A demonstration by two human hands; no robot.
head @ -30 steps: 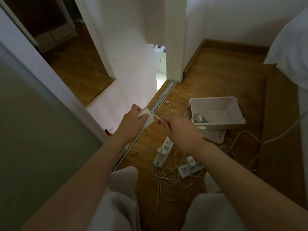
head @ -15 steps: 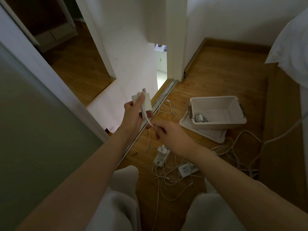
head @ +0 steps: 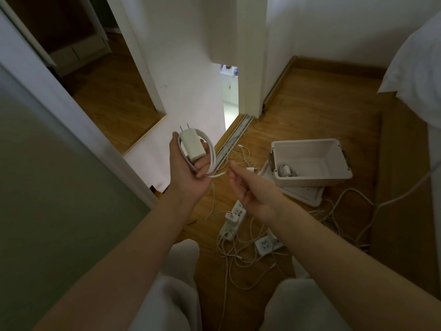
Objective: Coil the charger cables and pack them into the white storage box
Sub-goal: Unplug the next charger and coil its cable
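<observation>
**A:** Over the door track — left hand [head: 188, 163] is palm-up now, fingers curled around the white charger brick [head: 192, 145], prongs pointing away. A second ago that brick was turned edge-on with the cable being wound; now a full loop of charger cable [head: 211, 155] sits around it.

**B:** Right hand?

**A:** Right hand [head: 250, 194] has come off. Fingers loosely spread, gripping nothing, just beside the cable's free end, which pokes out under the left palm toward it. Half a second back it was pinching that cable.

**B:** So the coil's done?

**A:** Mostly, I'd say. The tail isn't tucked, and a strand hangs down from the left hand toward the floor — can't tell if it belongs to the same cable.

**B:** Box?

**A:** White storage box [head: 334, 174] is on the wood floor to the right, open, resting on its lid [head: 307, 195]. One coiled charger [head: 285, 169] already sits in its near-left corner.

**B:** Remaining?

**A:** Plenty. Two power strips [head: 235, 217] and a tangle of loose cables [head: 241, 256] lie on the floor between the knees. Risk now: the loop springing open before it reaches the box.
</observation>
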